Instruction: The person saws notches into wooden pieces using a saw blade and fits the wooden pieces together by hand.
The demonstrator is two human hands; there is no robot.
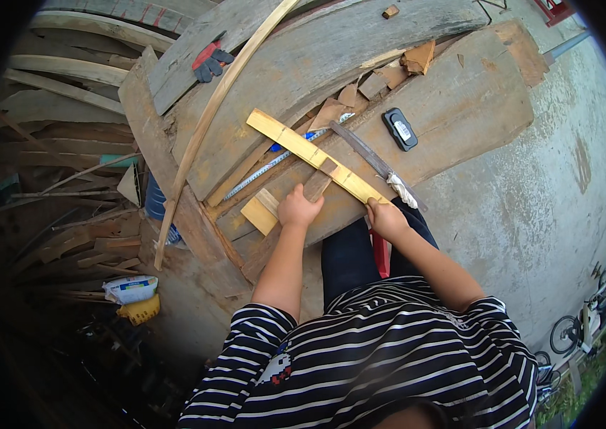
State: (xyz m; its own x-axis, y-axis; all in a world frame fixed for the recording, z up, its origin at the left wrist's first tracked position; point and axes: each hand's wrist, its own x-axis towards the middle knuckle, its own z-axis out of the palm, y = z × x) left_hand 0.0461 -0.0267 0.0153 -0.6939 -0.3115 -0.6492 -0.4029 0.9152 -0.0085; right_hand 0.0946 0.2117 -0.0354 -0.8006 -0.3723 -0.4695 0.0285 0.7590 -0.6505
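Note:
A long yellow bamboo slat [289, 138] lies slantwise in front of me. My right hand [389, 220] is closed on its near right end. My left hand [299, 206] grips a small brown wood block [316, 186] whose far end meets the slat near its middle; whether it lies over or under it is hard to tell. Beside my left hand sits a short yellow bamboo piece [259, 215]. Just past the slat rests a curved dark blade [362, 150], its handle wrapped in white cloth [402, 190]. A measuring tape [260, 176] stretches out left of the slat.
Broad weathered planks [453, 107] form the work surface. On it are a black case [399, 129], broken wood scraps [374, 84] and a red-and-grey glove [210, 63]. A long curved strip [203, 132] crosses at left, near stacked timber [77, 71]. Bicycles [568, 334] stand far right.

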